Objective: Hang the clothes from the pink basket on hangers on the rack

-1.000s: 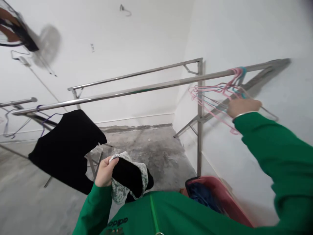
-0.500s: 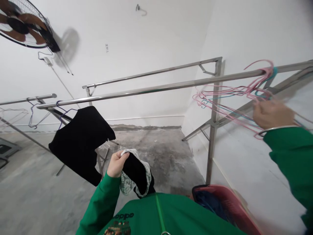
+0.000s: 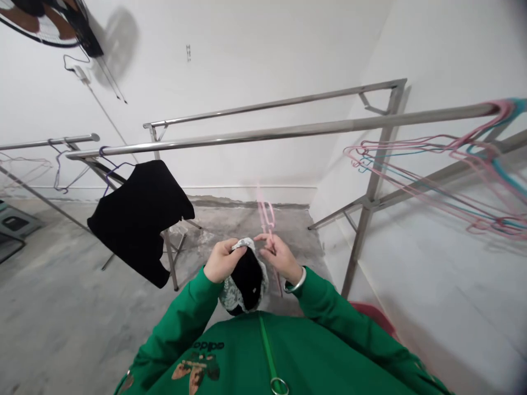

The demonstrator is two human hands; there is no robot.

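My left hand (image 3: 222,260) pinches the pale lace edge of a black garment (image 3: 247,280), which hangs bunched in front of my chest. Close beside it, my right hand (image 3: 282,258) grips a pink clothes hanger (image 3: 267,216), its hook end pointing up and blurred by motion. The fingers of both hands are near each other at the top of the lace trim. Part of the garment is hidden behind my left hand and against my jacket.
A metal rail (image 3: 247,134) crosses in front of me. On its left hangs a black top (image 3: 140,216) on a purple hanger (image 3: 109,170). Several pink and blue hangers (image 3: 428,145) bunch at the right end. A red tub (image 3: 376,315) stands low right; a wall fan (image 3: 45,22) sits upper left.
My right hand has come away from the hanger bunch at the right with a pink hanger and moved in beside my left hand. The left hand still holds the lace-edged garment.
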